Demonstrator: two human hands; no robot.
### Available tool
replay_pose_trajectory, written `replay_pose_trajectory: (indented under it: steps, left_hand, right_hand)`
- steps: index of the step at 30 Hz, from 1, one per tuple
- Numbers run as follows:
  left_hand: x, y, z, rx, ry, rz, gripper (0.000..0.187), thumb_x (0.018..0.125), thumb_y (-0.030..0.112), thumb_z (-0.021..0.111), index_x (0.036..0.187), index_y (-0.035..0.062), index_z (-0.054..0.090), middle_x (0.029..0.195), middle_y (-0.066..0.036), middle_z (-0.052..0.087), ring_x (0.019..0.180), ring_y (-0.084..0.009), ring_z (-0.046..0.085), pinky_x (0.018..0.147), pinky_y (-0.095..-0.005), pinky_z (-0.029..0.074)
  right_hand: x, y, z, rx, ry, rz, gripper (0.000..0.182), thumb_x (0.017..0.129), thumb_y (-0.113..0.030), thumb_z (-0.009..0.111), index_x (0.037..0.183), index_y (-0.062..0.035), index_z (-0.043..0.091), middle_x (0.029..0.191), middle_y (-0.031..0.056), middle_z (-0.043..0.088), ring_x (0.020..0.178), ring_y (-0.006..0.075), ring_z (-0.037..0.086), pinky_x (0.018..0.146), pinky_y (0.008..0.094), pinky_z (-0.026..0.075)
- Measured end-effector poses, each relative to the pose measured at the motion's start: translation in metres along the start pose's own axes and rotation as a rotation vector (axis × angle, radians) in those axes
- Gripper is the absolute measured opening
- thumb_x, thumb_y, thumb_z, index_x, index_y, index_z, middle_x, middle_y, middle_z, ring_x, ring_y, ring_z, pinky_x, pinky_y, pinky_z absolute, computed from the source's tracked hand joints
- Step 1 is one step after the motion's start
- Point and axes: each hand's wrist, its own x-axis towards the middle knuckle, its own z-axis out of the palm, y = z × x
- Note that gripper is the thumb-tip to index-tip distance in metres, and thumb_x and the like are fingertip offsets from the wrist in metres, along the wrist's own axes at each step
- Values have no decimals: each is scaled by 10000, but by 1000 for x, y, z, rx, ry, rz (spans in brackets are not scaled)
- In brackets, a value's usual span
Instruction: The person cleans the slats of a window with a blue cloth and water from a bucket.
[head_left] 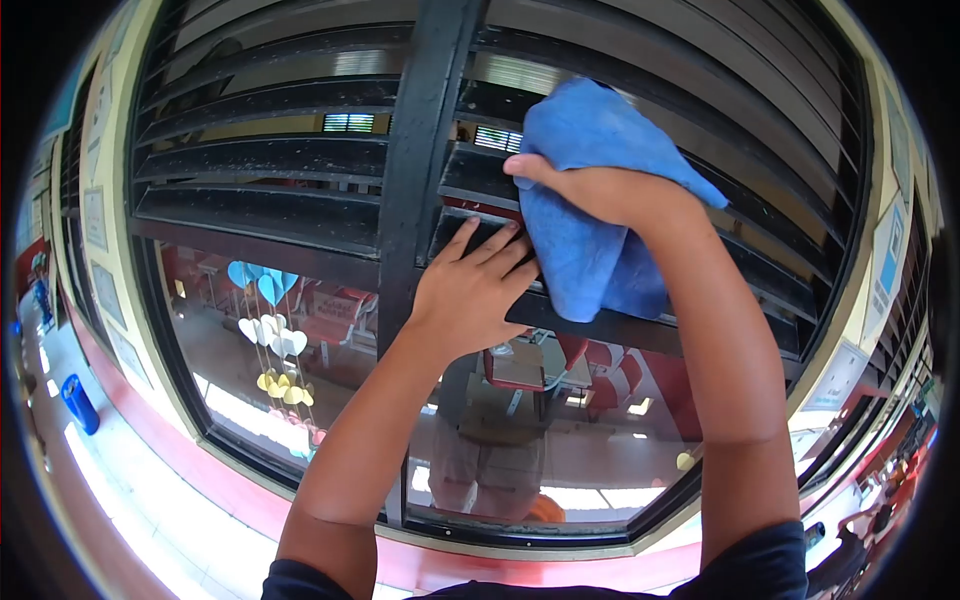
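Note:
A blue cloth (585, 130) hangs from my right hand (600, 195), whose thumb points left while the fingers are mostly hidden under the cloth. It lies against the dark louver slats (300, 155) of a window, right of the black centre post (425, 130). My left hand (470, 290) rests with spread fingers on the lowest slat on that side, just left of the cloth's hanging end. That hand holds nothing. Specks of dust show on several slats.
Below the slats are glass panes with strings of paper hearts (272, 335) at left and red chairs (535, 365) visible behind. A blue bin (80, 403) stands on the walkway at far left. Posted papers (890, 255) line the wall at right.

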Motion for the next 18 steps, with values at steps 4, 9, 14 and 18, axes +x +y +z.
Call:
replay_pose_trajectory:
  steps: [4, 9, 14, 18]
  left_hand:
    - [1, 1, 5, -25, 82, 7, 830, 627, 448, 899, 1381, 213, 642, 1489, -30, 585, 1404, -220, 521, 1222, -512, 328]
    - [3, 4, 5, -21, 137, 8, 836, 582, 432, 927, 1348, 208, 676, 1426, -39, 642, 1360, -233, 569, 1181, -501, 386]
    - [5, 8, -2, -12, 113, 12, 865, 559, 387, 926, 1360, 193, 667, 1447, -53, 626, 1362, -249, 566, 1170, -496, 381]
    - [8, 9, 3, 64, 110, 50, 853, 601, 389, 909, 1379, 149, 653, 1454, -87, 618, 1371, -284, 557, 1176, -511, 362]
  right_hand:
    - [-51, 77, -31, 78, -84, 360, 629, 944, -695, 539, 1270, -181, 699, 1233, 217, 697, 1144, 401, 662, 1013, 457, 500]
    - [-103, 130, -43, 66, 16, 551, 654, 970, -667, 536, 1273, -107, 688, 1199, 202, 710, 1113, 376, 666, 1009, 425, 483]
    - [-81, 69, -38, 10, -57, 257, 706, 969, -657, 503, 821, -10, 743, 850, 235, 702, 848, 420, 690, 789, 495, 542]
    - [-63, 52, -21, -36, 60, -5, 677, 946, -638, 539, 784, -20, 762, 850, 202, 726, 892, 414, 690, 892, 498, 533]
